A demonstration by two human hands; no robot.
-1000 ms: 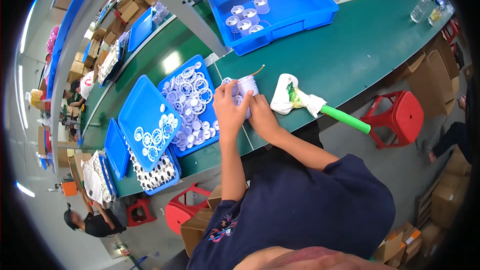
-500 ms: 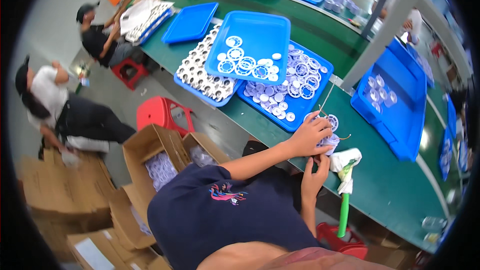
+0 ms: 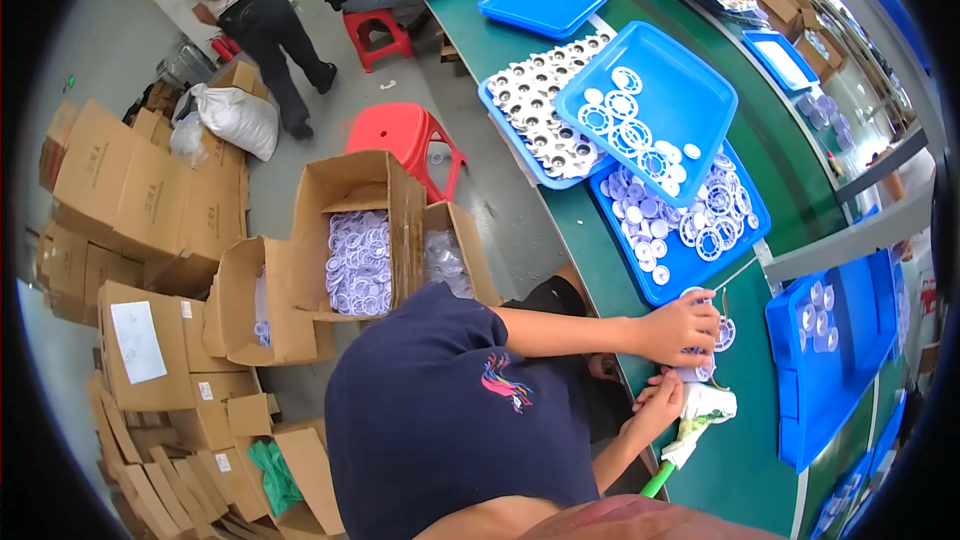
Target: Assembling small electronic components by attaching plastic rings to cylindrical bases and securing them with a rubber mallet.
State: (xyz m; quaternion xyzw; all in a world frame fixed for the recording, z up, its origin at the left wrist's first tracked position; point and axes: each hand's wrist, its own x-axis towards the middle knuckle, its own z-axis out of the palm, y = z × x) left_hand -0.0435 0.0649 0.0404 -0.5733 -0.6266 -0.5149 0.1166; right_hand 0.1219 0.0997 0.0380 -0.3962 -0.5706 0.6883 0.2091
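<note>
My left hand (image 3: 685, 330) reaches across the green table with its fingers curled over white round plastic parts (image 3: 697, 373), which it partly hides. Just nearer to me, my right hand (image 3: 657, 404) has its fingers bent together beside these parts; what they hold, if anything, is hidden. A white plastic ring (image 3: 727, 334) shows just right of my left hand. Touching the work spot is a white cloth (image 3: 708, 406) with green stains, wrapped on a bright green handle (image 3: 657, 480). A thin brownish cord or wire (image 3: 722, 382) curves out beside the parts.
Beyond my hands, a blue tray (image 3: 657, 292) holds many white discs and rings, with another blue tray (image 3: 690, 70) resting over it. A deep blue bin (image 3: 845, 380) stands right. Left are cardboard boxes (image 3: 345, 175) and a red stool (image 3: 395, 130). A person (image 3: 285, 20) stands beyond.
My view has swung left, so the table and trays sit further right and more boxes show. Both hands stay at the same parts; the right hand's fingers are drawn closer together.
</note>
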